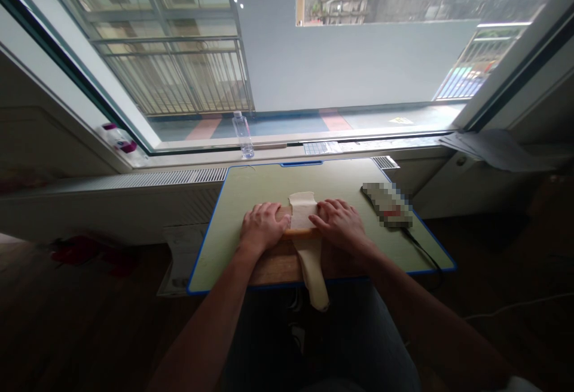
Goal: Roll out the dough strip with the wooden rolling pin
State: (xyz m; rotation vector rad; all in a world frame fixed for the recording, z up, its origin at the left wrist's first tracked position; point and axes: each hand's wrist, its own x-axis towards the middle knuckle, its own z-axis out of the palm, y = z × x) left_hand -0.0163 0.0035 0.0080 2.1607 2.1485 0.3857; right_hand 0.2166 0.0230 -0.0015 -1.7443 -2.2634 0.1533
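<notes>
A long pale strip of what looks like dough (304, 208) lies lengthwise over a brown wooden board (274, 266). Its near end droops past the front edge toward my lap. Across the strip lies a wooden rolling pin (302, 233), and only its middle shows. My left hand (263, 224) bends over the left part of the pin, thumb beside the strip. Over the right part is my right hand (339, 221), closed about it in the same way, thumb tip at the strip's right edge. Both palms hide the ends of the pin.
The board rests on a pale green, blue-edged table (237, 201). At the right lies a blurred-out device (388, 205) with a black cable (424, 248). A clear bottle (243, 135) and a purple-capped bottle (121, 138) stand by the window; papers (493, 147) lie at right.
</notes>
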